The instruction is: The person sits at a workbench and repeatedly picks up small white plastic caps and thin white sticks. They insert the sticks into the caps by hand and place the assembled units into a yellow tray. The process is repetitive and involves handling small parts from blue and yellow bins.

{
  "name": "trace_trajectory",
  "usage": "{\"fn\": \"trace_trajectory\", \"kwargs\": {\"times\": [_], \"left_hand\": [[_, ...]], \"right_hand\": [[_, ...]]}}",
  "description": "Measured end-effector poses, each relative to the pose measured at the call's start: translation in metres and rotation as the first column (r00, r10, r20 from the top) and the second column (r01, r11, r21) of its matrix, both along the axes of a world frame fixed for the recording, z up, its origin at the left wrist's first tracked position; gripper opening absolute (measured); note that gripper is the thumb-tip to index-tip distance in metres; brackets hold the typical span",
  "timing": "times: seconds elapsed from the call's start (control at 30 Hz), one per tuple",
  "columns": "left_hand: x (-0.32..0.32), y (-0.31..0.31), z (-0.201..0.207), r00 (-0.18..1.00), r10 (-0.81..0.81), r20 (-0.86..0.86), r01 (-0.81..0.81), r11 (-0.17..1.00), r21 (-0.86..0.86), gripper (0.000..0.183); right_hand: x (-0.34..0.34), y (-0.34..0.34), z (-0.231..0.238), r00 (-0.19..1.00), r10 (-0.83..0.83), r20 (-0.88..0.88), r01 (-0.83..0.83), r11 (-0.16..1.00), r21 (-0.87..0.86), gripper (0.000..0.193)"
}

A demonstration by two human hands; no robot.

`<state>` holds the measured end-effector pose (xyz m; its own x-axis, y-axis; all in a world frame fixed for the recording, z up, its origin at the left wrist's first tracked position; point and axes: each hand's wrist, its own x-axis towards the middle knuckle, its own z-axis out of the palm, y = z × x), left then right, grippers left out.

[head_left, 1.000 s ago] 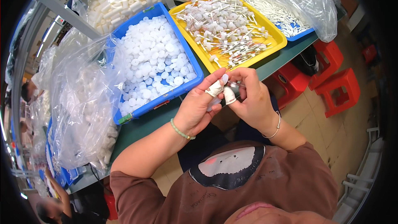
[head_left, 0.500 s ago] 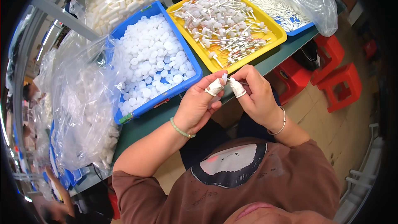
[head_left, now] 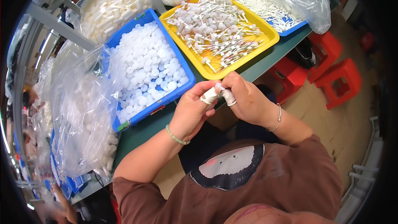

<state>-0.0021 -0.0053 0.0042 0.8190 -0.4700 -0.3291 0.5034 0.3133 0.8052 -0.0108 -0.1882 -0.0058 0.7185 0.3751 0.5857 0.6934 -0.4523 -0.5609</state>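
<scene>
My left hand and my right hand meet fingertip to fingertip just off the near edges of the trays. Between the pinched thumbs and forefingers sits a small white plastic piece, mostly covered by the fingers. Both thumbs wear white wrappings. To the left lies a blue tray heaped with small round translucent white plastic caps. Beyond my hands is a yellow tray full of thin white sticks with white caps and fine reddish wires.
A blue tray of short white rods stands far right, partly under a clear plastic bag. Another clear bag of white parts lies left. Red stools stand right of the green table. Another person's arm shows lower left.
My hands have come closer together, and the white piece shows less between the fingertips. The right forefinger now bends over it. The trays appear shifted slightly left and down in view.
</scene>
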Motion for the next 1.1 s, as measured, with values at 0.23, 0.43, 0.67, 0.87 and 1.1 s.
{"fn": "trace_trajectory", "kwargs": {"times": [0.23, 0.43, 0.67, 0.87, 1.1], "left_hand": [[0.002, 0.002, 0.004, 0.999, 0.004, -0.037, -0.008, 0.995, -0.102, 0.024], [0.003, 0.003, 0.003, 0.998, -0.021, -0.062, 0.016, 0.996, -0.085, 0.023], [0.003, 0.005, 0.004, 0.998, -0.036, -0.057, 0.030, 0.994, -0.108, 0.023], [0.002, 0.006, 0.002, 0.999, -0.022, -0.041, 0.015, 0.986, -0.167, 0.028], [0.001, 0.004, 0.003, 0.999, -0.001, -0.036, -0.005, 0.987, -0.162, 0.029]], "right_hand": [[0.121, -0.147, 0.036, 0.802, -0.575, 0.162, 0.597, 0.776, -0.203, 0.027], [0.180, -0.178, 0.019, 0.863, -0.503, 0.040, 0.438, 0.709, -0.553, 0.023], [0.159, -0.195, 0.023, 0.828, -0.556, 0.076, 0.540, 0.752, -0.378, 0.020], [0.054, -0.091, 0.041, 0.987, -0.159, 0.003, 0.159, 0.987, -0.001, 0.012], [-0.002, -0.038, 0.015, 0.973, -0.029, -0.229, 0.076, 0.977, 0.201, 0.017]]}}
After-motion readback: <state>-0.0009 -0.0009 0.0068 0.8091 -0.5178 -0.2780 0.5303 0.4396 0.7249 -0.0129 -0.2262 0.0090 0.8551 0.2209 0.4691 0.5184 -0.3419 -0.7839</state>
